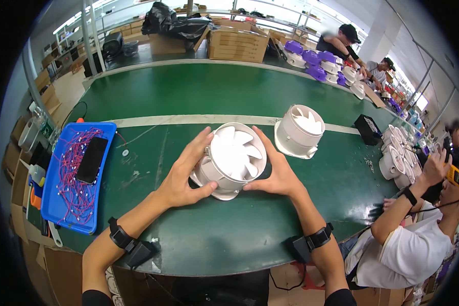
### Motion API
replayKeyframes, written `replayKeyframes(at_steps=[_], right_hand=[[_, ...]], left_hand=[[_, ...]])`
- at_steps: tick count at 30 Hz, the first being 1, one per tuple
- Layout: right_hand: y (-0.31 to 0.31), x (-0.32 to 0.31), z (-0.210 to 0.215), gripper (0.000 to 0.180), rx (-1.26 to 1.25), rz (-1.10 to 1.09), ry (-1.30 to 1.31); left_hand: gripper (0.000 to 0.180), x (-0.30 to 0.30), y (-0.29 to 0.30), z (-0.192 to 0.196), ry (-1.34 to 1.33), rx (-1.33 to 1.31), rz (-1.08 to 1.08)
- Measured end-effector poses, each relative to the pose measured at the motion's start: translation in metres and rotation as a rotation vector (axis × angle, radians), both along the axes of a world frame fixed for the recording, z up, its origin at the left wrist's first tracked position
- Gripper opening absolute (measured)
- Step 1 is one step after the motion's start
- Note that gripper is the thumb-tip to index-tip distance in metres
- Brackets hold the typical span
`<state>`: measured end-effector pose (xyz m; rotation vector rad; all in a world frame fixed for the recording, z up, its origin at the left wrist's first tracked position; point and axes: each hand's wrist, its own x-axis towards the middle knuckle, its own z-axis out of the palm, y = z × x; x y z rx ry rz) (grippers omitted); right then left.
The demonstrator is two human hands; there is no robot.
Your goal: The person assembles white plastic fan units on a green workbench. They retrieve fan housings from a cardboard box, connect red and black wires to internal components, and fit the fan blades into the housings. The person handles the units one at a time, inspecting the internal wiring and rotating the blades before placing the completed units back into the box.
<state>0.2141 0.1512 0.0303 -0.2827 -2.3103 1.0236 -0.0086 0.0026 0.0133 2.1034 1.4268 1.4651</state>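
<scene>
A white round duct fan (233, 154) with curved blades stands between my hands at the middle of the green table, its blades facing up toward me. My left hand (186, 171) wraps its left side, the thumb on the lower housing. From the right, my right hand (278, 171) grips the same housing, its thumb at the lower rim. The fan's flat base shows below and to the left; whether it rests on the table I cannot tell. A second white fan (300, 131) stands beyond my right hand, slightly tilted in view, touched by neither hand.
At left lies a blue tray (101, 168) of red wires with a black phone (92, 159) on it. Right are a small black box (367, 129), loose screws (368, 164) and stacked white housings (395, 158). A person (408, 239) in white sits close at right, holding a yellow tool (454, 175).
</scene>
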Motion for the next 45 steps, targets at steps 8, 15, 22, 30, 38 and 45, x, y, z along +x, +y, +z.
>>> replayKeyframes(at_steps=[8,15,22,30,38,45], right_hand=[[-0.005,-0.004,-0.008,0.116,-0.355,0.098,0.014],[-0.015,-0.008,-0.003,0.090,-0.201,0.067,0.026],[-0.021,-0.013,-0.009,0.119,-0.137,-0.035,0.040],[-0.022,-0.011,-0.002,0.116,-0.222,-0.013,0.008],[-0.016,-0.009,-0.010,0.116,-0.367,0.087,0.119],[-0.017,-0.011,-0.013,0.109,-0.664,0.310,0.230]], left_hand=[[0.108,0.004,0.000,-0.006,-0.208,-0.221,-0.051],[0.079,0.003,0.005,-0.010,-0.310,-0.119,-0.046],[0.068,0.009,0.005,-0.010,-0.255,-0.133,0.010],[0.065,0.002,0.009,-0.010,-0.414,-0.167,-0.073],[0.065,0.003,0.013,-0.012,-0.689,-0.319,-0.111],[0.072,-0.010,0.009,-0.031,-0.875,-0.447,-0.231]])
